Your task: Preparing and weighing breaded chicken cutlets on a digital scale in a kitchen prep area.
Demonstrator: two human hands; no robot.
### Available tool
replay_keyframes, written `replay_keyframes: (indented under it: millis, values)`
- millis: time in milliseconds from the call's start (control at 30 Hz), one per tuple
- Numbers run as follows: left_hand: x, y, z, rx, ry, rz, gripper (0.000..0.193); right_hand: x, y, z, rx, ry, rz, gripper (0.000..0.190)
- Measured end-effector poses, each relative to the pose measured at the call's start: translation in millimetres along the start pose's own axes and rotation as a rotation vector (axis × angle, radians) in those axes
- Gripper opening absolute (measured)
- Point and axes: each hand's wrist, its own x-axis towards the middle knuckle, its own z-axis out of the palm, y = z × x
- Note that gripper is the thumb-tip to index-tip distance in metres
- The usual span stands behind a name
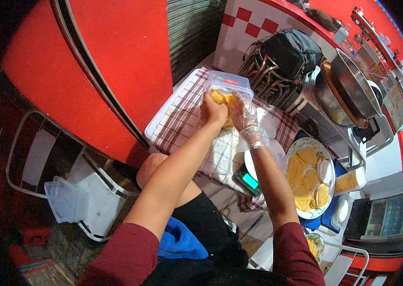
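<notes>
My bare left hand (214, 111) has its fingers curled against a piece of yellow crumb-coated food (218, 96). My right hand (245, 113), in a clear plastic glove, grips the same yellow food from the other side. Both hands are over the near end of a clear plastic container (228, 79) with a red label; its near part is hidden by them. A checked cloth (178, 121) covers the table under it. Close to my right forearm, a digital kitchen scale (248, 181) with a lit green display stands partly covered by a white dish.
To the right, a large patterned plate (290, 152) holds flat yellow crumbed pieces. Beside it lies a tub of crumbs (349, 181). Clear plastic lids or containers (66, 200) rest on a white chair (103, 205) at left. A black backpack (292, 53) and steel bowls (357, 84) stand beyond.
</notes>
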Motion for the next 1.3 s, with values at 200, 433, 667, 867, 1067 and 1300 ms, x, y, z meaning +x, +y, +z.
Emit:
replay_keyframes:
  millis: [200, 433, 667, 867, 1067, 1300]
  values:
    - [19, -2, 7, 0.121, -0.117, -0.151, 0.056, 21, -6, 12, -0.121, -0.286, 0.128, 0.039]
    - [32, 4, -7, 0.138, -0.388, -0.147, 0.067, -33, 12, 18, -0.3, 0.042, -0.315, 0.043]
    - [33, -13, -6, 0.368, -0.323, 0.378, 0.07, -59, 6, 33, -0.323, 0.059, -0.213, 0.058]
    - [29, -13, -20, 0.814, -0.538, 0.726, 0.07, -59, 3, 36, -0.349, 0.009, -0.17, 0.069]
    - [19, -16, -37, 1.242, -0.428, 1.01, 0.08, -52, -8, 27, -0.318, 0.02, -0.199, 0.064]
    - [8, -26, -35, 1.185, -0.743, 0.7, 0.075, -55, -1, 38, -0.292, -0.004, -0.19, 0.061]
